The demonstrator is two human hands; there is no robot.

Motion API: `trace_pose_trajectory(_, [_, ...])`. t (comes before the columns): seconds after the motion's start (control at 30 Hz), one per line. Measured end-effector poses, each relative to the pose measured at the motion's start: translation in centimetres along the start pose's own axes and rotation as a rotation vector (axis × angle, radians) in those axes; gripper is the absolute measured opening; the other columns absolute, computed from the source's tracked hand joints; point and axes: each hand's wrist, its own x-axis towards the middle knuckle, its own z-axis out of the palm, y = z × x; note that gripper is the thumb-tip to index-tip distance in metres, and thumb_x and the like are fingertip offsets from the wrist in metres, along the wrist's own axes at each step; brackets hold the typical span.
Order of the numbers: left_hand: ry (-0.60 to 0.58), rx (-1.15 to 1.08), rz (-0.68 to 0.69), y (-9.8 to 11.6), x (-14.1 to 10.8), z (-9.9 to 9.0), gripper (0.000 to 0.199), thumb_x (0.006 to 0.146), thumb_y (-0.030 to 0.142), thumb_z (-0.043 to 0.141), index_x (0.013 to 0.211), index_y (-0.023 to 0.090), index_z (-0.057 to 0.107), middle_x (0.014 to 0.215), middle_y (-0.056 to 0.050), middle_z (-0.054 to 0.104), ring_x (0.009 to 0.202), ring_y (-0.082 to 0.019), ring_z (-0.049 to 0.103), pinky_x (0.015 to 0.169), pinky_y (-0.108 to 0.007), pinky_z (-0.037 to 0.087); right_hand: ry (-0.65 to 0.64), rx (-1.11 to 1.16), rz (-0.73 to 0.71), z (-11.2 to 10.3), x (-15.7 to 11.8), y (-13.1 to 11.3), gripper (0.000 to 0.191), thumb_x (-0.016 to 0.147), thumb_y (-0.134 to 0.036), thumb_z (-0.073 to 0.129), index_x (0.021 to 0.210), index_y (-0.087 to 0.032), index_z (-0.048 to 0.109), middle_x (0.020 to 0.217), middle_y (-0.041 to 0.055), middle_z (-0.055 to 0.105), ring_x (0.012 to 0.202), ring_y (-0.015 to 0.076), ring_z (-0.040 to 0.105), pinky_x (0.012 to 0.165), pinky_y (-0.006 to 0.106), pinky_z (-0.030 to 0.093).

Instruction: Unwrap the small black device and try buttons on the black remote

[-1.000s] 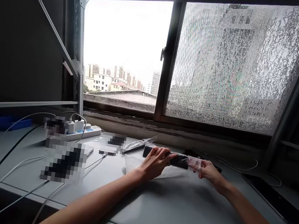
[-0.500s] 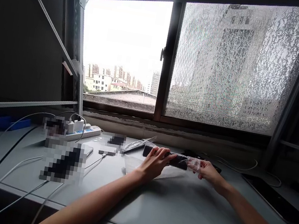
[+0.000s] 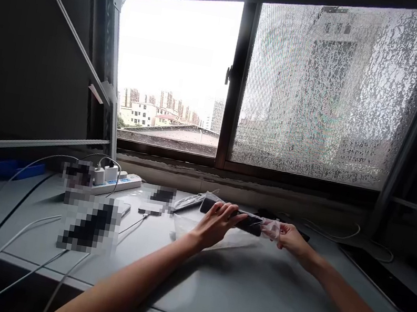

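Note:
My left hand (image 3: 217, 227) is wrapped over a long black box-shaped object (image 3: 253, 225), held just above the desk. What exactly the object is, I cannot tell. Clear plastic wrapping (image 3: 270, 229) bunches at its right end, and my right hand (image 3: 292, 240) pinches that crumpled plastic between closed fingers. Beneath the left hand a translucent plastic sheet (image 3: 186, 225) lies on the desk. Behind the object's left end, some clear film (image 3: 211, 195) sticks up.
On the desk (image 3: 240, 300), a white power strip (image 3: 130, 183) with plugs and cables stands at left, near pixelated items. A dark flat tablet-like device (image 3: 383, 281) lies at right. A blue tray (image 3: 10, 168) sits far left. The window (image 3: 170, 75) is behind.
Both hands keep the same grips in nearly the same place. The black object's left end appears slightly higher, and the view has shifted a little.

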Motion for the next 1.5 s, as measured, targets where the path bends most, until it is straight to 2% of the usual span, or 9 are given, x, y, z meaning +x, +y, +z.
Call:
trace_pose_trajectory(0.2, [-0.02,0.14,0.033,-0.5,0.1,0.1,0.052,0.087,0.006,0.032,0.135,0.027,0.035,0.126,-0.005,0.048,0.118,-0.017,0.042,0.099,-0.03,0.029,0.015,0.005,-0.051,-0.2,-0.1,-0.2,0.046,0.058,-0.051,0.07,0.09,-0.019,0.073,0.082,0.0056,0.066,0.054,0.009,0.039,0.044,0.021,0.033])
trace_pose_trajectory(0.3, [-0.021,0.206,0.043,-0.8,0.0,0.3,0.053,0.088,0.007,0.033,0.136,0.029,0.032,0.13,-0.004,0.045,0.121,-0.017,0.039,0.099,-0.03,0.029,0.027,0.022,-0.063,-0.3,-0.1,-0.3,0.047,0.058,-0.051,0.071,0.092,-0.019,0.072,0.079,0.0046,0.066,0.052,0.0079,0.036,0.044,0.021,0.033])
trace_pose_trajectory(0.43, [0.03,0.254,0.049,-1.2,-0.1,0.7,0.056,0.087,0.004,0.032,0.136,0.03,0.031,0.131,-0.002,0.045,0.122,-0.017,0.038,0.1,-0.031,0.029,0.08,0.036,-0.047,-0.2,-0.1,-0.3,0.051,0.059,-0.051,0.07,0.098,-0.018,0.071,0.069,0.0022,0.063,0.047,0.0061,0.031,0.042,0.021,0.028])
trace_pose_trajectory(0.53, [0.066,0.284,0.057,-1.6,0.0,0.8,0.057,0.086,0.002,0.033,0.136,0.029,0.031,0.13,-0.002,0.046,0.121,-0.016,0.04,0.098,-0.031,0.03,0.106,0.049,-0.058,-0.2,-0.2,-0.6,0.051,0.059,-0.052,0.07,0.099,-0.02,0.07,0.076,0.0026,0.065,0.046,0.0055,0.031,0.042,0.021,0.026])
trace_pose_trajectory(0.73, [0.088,0.334,0.047,-2.0,0.2,0.5,0.063,0.082,-0.001,0.035,0.137,0.029,0.03,0.129,-0.003,0.047,0.121,-0.016,0.039,0.098,-0.03,0.029,0.186,0.069,-0.119,-0.3,-0.2,-1.1,0.045,0.06,-0.053,0.068,0.09,-0.02,0.073,0.101,0.0061,0.063,0.051,0.0057,0.039,0.041,0.021,0.027])
trace_pose_trajectory(0.93, [0.145,0.301,-0.035,-2.2,0.2,0.1,0.057,0.083,0.003,0.039,0.132,0.031,0.038,0.127,-0.003,0.049,0.121,-0.019,0.039,0.099,-0.034,0.026,0.238,0.099,-0.093,-0.5,-0.5,-1.6,0.041,0.057,-0.051,0.071,0.084,-0.021,0.074,0.1,0.0055,0.063,0.064,0.0114,0.048,0.044,0.021,0.033])
trace_pose_trajectory(1.1, [0.189,0.253,-0.054,-2.3,0.1,0.1,0.044,0.088,0.016,0.041,0.129,0.029,0.042,0.127,-0.004,0.05,0.122,-0.02,0.039,0.097,-0.036,0.027,0.197,0.151,-0.026,-0.5,-1.0,-2.1,0.041,0.061,-0.051,0.069,0.091,-0.023,0.072,0.095,0.0034,0.063,0.07,0.0126,0.047,0.049,0.02,0.035])
trace_pose_trajectory(1.23, [0.202,0.319,-0.035,-2.0,0.2,-0.4,0.044,0.091,0.023,0.038,0.134,0.027,0.036,0.132,-0.005,0.047,0.129,-0.021,0.031,0.098,-0.038,0.025,0.065,0.183,-0.06,-0.8,-1.2,-2.3,0.043,0.065,-0.051,0.067,0.099,-0.025,0.07,0.085,0.003,0.06,0.071,0.0133,0.045,0.05,0.021,0.035])
trace_pose_trajectory(1.5, [0.068,0.315,0.063,-0.9,0.4,-1.0,0.059,0.086,0.033,0.044,0.141,0.021,0.022,0.137,-0.007,0.041,0.13,-0.022,0.03,0.102,-0.036,0.023,-0.006,0.215,-0.111,-0.5,-1.4,-2.8,0.04,0.067,-0.05,0.066,0.099,-0.025,0.07,0.081,0.0032,0.057,0.067,0.0124,0.041,0.049,0.021,0.034])
